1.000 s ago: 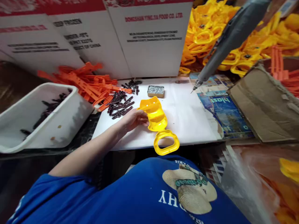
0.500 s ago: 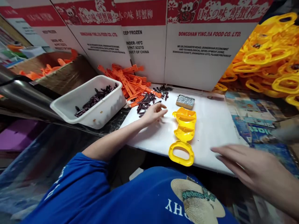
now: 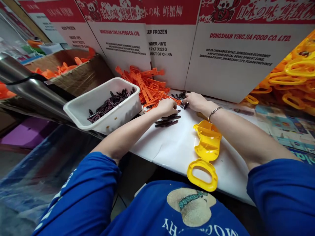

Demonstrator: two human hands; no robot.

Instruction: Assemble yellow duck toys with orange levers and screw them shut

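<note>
On the white tabletop, my left hand (image 3: 167,107) is curled over a pile of dark, narrow plastic parts (image 3: 167,122), its fingertips hidden among them. Farther back, my right hand (image 3: 193,100) reaches across with fingers bent down at a second heap of small black pieces (image 3: 180,97). Whatever its fingertips pinch is too small to make out. A yellow plastic piece (image 3: 208,150), with hollow compartments and a ring-shaped end, lies opened out beneath my right forearm. Orange plastic strips (image 3: 147,85) are piled behind my left hand.
A white bin (image 3: 103,108) of dark parts stands at the left, beside a cardboard box (image 3: 66,78) of orange pieces. Printed cartons (image 3: 169,59) wall off the back. Yellow plastic parts (image 3: 290,78) are heaped at the right. The table's front edge (image 3: 157,163) runs close to my body.
My right hand has swung from the right front to the small black pieces at the back. My left hand has closed down over the dark parts. The view has shifted slightly.
</note>
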